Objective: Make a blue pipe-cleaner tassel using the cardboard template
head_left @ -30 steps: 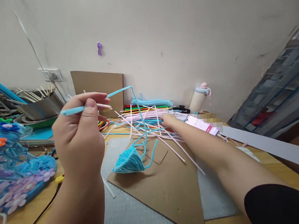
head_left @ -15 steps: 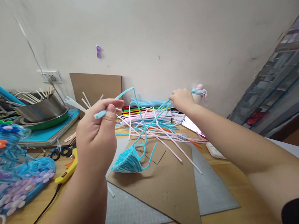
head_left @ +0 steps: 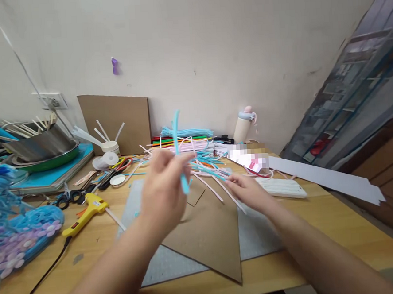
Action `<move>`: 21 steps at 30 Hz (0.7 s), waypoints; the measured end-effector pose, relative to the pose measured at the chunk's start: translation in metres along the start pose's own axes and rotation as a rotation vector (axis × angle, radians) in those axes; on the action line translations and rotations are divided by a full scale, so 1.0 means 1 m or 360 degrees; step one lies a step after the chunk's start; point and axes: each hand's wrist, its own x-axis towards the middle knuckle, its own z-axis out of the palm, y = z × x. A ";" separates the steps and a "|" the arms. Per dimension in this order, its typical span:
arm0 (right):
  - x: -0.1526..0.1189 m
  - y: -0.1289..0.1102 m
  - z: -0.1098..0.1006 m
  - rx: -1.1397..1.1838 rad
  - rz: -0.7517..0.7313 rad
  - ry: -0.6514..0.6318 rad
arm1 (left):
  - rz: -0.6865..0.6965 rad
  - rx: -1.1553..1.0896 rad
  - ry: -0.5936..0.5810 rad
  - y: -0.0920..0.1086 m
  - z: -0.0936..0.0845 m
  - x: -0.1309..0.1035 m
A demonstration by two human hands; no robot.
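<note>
My left hand (head_left: 164,191), somewhat blurred, is closed around a light blue pipe cleaner (head_left: 176,132). One end sticks up above the fingers and a short piece shows below them. Lower and to the right, my right hand (head_left: 247,190) pinches the tip of a blue strand (head_left: 211,170), also a pipe cleaner, that runs back toward the left. Beneath both hands lies a brown cardboard sheet (head_left: 218,234) on a grey cutting mat (head_left: 258,236). The blue wound piece is mostly hidden behind my left hand and wrist.
Pink and blue pipe cleaners (head_left: 196,147) are heaped at the back. To the left are a yellow glue gun (head_left: 87,213), scissors (head_left: 69,197), a metal pot (head_left: 33,141) and a blue flowered craft piece (head_left: 25,237). A bottle (head_left: 242,126), phone and white box (head_left: 282,187) stand right.
My left hand has moved right and down, now in front of the blue wound piece. My right hand has come down and closer, away from the bottle. The view has shifted rightward.
</note>
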 end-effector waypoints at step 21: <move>-0.001 0.016 -0.020 0.1432 -0.0030 0.0391 | -0.0540 -0.0671 0.0803 -0.018 0.054 -0.074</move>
